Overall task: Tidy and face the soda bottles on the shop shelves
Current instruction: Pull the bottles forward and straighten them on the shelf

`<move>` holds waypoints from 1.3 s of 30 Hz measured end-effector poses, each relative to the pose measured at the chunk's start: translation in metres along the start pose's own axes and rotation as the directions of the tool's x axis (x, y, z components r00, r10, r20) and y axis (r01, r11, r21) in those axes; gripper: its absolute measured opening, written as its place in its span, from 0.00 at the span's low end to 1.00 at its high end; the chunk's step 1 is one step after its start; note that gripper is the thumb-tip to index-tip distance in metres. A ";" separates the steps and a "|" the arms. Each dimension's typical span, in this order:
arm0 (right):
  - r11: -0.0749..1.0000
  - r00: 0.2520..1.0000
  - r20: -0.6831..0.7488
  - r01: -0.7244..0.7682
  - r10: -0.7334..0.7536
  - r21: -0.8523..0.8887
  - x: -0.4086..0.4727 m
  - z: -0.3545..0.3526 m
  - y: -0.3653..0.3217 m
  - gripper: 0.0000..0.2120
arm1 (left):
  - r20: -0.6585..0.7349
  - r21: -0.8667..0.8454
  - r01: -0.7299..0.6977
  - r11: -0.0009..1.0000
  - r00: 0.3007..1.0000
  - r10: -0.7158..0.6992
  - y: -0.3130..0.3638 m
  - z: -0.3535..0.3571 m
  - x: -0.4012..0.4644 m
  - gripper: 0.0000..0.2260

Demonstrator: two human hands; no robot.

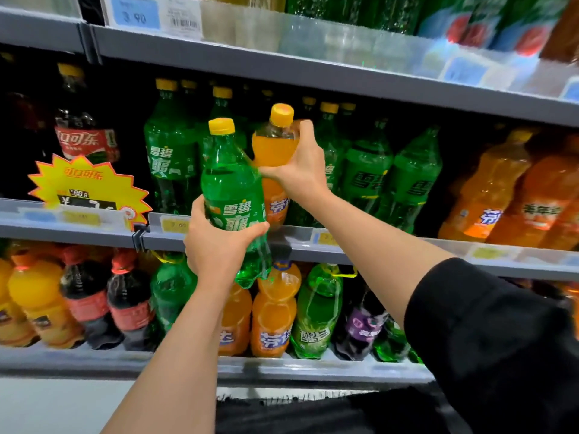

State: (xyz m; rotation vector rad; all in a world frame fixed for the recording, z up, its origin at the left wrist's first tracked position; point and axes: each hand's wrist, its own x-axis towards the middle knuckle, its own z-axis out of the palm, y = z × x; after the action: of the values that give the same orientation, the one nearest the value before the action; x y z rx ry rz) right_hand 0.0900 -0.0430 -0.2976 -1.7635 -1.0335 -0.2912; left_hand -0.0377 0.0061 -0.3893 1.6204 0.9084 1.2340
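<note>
My left hand (216, 245) grips a green soda bottle (230, 189) with a yellow cap around its lower body, holding it in front of the middle shelf's edge (219, 227). My right hand (300, 164) grips the shoulder of an orange soda bottle (272, 148) with a yellow cap, which stands among the green bottles (369, 170) on the middle shelf. The two held bottles are side by side and overlap in view. The lower part of the orange bottle is partly hidden behind the green one.
Cola bottles (84, 136) stand at the left of the middle shelf behind a yellow star price sign (87, 189). Orange bottles (507, 195) fill its right end. The lower shelf (282, 368) holds mixed orange, cola, green and purple bottles. An upper shelf (313, 67) hangs close above the caps.
</note>
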 end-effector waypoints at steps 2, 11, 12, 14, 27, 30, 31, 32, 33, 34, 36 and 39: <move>0.998 0.998 -0.043 0.043 -0.041 0.036 -0.011 -0.008 0.005 0.35 | 0.014 -0.017 -0.016 1.000 1.000 0.016 0.005 -0.002 -0.003 0.38; 0.994 0.952 -0.298 0.088 -0.066 0.061 -0.014 -0.101 -0.021 0.34 | 0.156 -0.210 -0.018 0.978 0.986 0.051 0.019 0.006 -0.032 0.37; 0.996 0.951 -0.305 0.074 -0.057 0.046 -0.018 -0.114 -0.019 0.33 | 0.186 -0.222 -0.019 0.975 0.981 0.062 0.022 0.010 -0.038 0.36; 1.000 0.947 -0.321 0.027 -0.021 0.012 -0.029 -0.140 -0.009 0.33 | 0.235 -0.248 -0.006 0.969 0.970 0.066 0.028 0.020 -0.051 0.36; 0.941 0.822 -0.568 -0.224 0.044 -0.252 -0.058 -0.267 0.094 0.36 | 0.478 -0.257 0.077 0.963 0.876 0.057 0.045 0.115 -0.107 0.39; 0.957 0.805 -0.592 -0.189 0.023 -0.220 -0.045 -0.265 0.106 0.35 | 0.483 -0.264 0.090 0.960 0.874 0.051 0.046 0.129 -0.109 0.34; 0.958 0.809 -0.587 -0.179 0.014 -0.223 -0.041 -0.262 0.109 0.35 | 0.486 -0.256 0.086 0.963 0.872 0.051 0.045 0.132 -0.109 0.33; 0.956 0.818 -0.574 -0.177 0.011 -0.234 -0.037 -0.259 0.113 0.34 | 0.489 -0.246 0.077 0.966 0.871 0.055 0.045 0.134 -0.109 0.33; 0.950 0.830 -0.557 -0.185 0.014 -0.251 -0.034 -0.256 0.117 0.34 | 0.489 -0.233 0.067 0.970 0.870 0.057 0.043 0.135 -0.109 0.34; 0.941 0.842 -0.539 -0.202 0.026 -0.271 -0.031 -0.252 0.122 0.35 | 0.488 -0.223 0.056 0.973 0.871 0.062 0.041 0.135 -0.108 0.35; 0.913 0.858 -0.510 -0.254 0.061 -0.318 -0.026 -0.245 0.131 0.37 | 0.482 -0.209 0.045 0.977 0.874 0.063 0.037 0.134 -0.106 0.37; 0.864 0.845 -0.517 -0.356 0.135 -0.357 -0.020 -0.237 0.138 0.41 | 0.492 -0.195 0.036 0.980 0.868 0.067 0.035 0.130 -0.102 0.38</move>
State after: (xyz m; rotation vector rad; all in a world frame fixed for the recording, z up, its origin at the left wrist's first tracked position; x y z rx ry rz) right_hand 0.2442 -0.2701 -0.2938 -2.0591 -0.3782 -0.8028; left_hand 0.0657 -0.1267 -0.4057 1.6706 0.4302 0.8185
